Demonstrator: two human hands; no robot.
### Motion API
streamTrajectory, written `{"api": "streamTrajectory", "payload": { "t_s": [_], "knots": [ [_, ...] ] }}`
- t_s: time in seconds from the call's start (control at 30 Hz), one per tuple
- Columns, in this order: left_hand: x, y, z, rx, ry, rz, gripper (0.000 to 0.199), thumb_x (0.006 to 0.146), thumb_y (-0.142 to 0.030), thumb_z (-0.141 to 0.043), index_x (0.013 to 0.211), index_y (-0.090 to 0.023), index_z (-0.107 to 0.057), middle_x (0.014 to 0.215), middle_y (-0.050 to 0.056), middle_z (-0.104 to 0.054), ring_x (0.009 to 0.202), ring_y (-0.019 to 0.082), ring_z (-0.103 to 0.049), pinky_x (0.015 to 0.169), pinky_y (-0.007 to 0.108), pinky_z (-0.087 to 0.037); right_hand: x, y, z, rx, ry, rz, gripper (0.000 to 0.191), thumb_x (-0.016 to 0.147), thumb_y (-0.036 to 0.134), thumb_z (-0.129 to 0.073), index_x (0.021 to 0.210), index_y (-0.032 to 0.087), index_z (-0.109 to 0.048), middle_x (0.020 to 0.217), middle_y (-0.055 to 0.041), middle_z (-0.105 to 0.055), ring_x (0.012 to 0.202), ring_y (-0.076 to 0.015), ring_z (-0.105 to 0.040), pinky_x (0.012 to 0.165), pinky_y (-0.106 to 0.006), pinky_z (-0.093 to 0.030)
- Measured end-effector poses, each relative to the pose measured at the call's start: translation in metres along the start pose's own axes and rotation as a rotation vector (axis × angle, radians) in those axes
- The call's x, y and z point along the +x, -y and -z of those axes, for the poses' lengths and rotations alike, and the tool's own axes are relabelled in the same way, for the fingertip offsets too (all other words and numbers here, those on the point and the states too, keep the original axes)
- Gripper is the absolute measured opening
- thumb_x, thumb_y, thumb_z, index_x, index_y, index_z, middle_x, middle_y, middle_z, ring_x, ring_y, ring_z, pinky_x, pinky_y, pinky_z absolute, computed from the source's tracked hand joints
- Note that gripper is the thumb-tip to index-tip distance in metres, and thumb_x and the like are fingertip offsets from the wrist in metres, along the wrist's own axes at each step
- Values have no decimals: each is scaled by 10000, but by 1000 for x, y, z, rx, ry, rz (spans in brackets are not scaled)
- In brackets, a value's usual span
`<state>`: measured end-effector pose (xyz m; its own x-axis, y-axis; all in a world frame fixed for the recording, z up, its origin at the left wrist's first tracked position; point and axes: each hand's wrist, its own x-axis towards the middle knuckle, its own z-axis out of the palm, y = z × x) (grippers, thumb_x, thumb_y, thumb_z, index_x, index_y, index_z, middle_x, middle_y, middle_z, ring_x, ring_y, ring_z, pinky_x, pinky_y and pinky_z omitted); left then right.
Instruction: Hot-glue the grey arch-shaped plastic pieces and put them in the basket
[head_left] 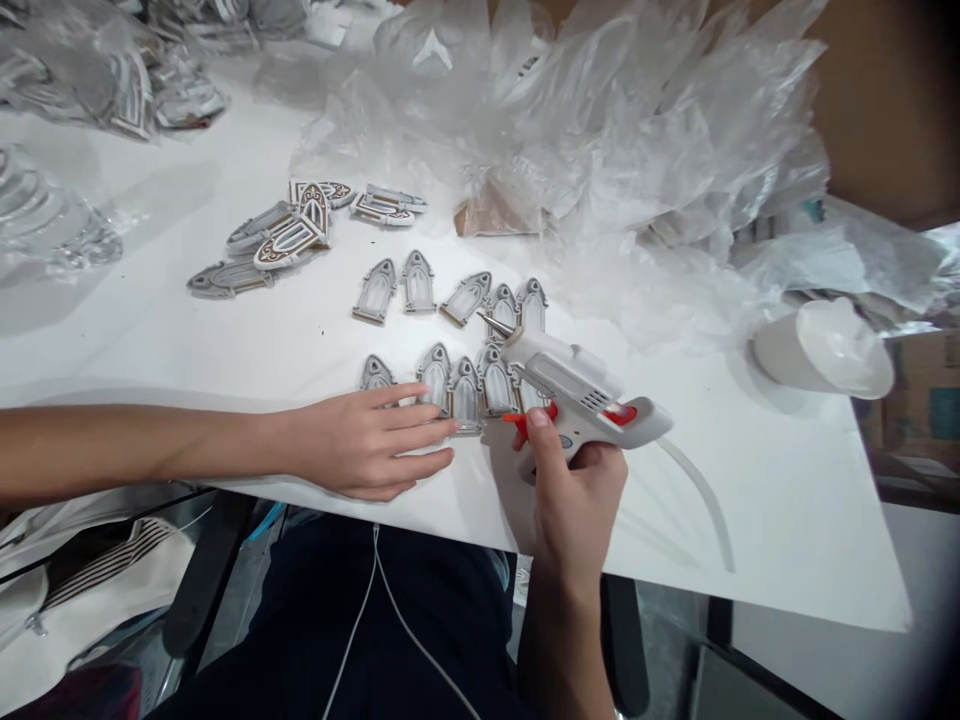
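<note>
My right hand (577,490) is wrapped around the handle of a white hot glue gun (574,375) with a red trigger. Its metal nozzle points up and left, over the grey arched pieces. A clear glue stick (701,485) trails out of the back of the gun. My left hand (375,440) lies flat with fingers stretched out, touching the lower row of pieces and partly covering some. Among these, an arched window-shaped piece (465,395) is by the fingertips. Above sits another row, with an arched piece (418,282) showing its hollow side.
A loose pile of arched pieces with brown-and-white fronts (296,240) lies at the upper left. Crumpled clear plastic bags (600,130) heap along the back. A white cup (821,350) stands at the right edge. Bagged parts (112,75) and a clear coiled plastic item (52,215) are left.
</note>
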<state>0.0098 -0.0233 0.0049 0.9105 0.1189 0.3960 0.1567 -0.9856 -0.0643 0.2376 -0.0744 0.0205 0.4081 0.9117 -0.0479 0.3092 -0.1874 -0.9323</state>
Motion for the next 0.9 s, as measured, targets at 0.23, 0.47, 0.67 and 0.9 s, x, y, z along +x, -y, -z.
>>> {"api": "streamTrajectory", "payload": {
  "t_s": [0.23, 0.47, 0.67, 0.9],
  "knots": [
    [27, -2, 8, -125, -206, 262, 166, 878, -226, -587, 1013, -163, -660, 1083, 53, -697, 941, 145, -631, 965, 349, -471, 6, -6, 5, 196, 138, -81, 364, 824, 466, -646, 727, 125, -565, 649, -17, -557, 611, -92, -495, 564, -201, -387],
    [58, 0, -6, -473, -309, 694, 141, 837, -324, -675, 920, -217, -712, 1041, 35, -647, 979, 144, -594, 946, 345, -405, 5, -5, 3, 370, 145, -89, 276, 825, 398, -655, 861, 135, -581, 690, -1, -561, 640, -86, -511, 610, -202, -420],
    [64, -6, -15, -443, -384, 682, 107, 849, -308, -658, 849, -226, -727, 1035, 30, -663, 939, 128, -588, 951, 347, -377, 2, -3, 1, 441, 149, -147, 315, 791, 423, -689, 817, 134, -567, 636, 7, -545, 554, -80, -478, 537, -208, -387],
    [62, -7, -21, -369, -439, 641, 104, 849, -303, -666, 813, -225, -725, 992, 13, -674, 889, 115, -593, 916, 328, -377, 0, -5, -3, 459, 160, -135, 294, 811, 403, -681, 911, 136, -608, 740, -18, -611, 651, -102, -565, 595, -215, -441]
  ]
}}
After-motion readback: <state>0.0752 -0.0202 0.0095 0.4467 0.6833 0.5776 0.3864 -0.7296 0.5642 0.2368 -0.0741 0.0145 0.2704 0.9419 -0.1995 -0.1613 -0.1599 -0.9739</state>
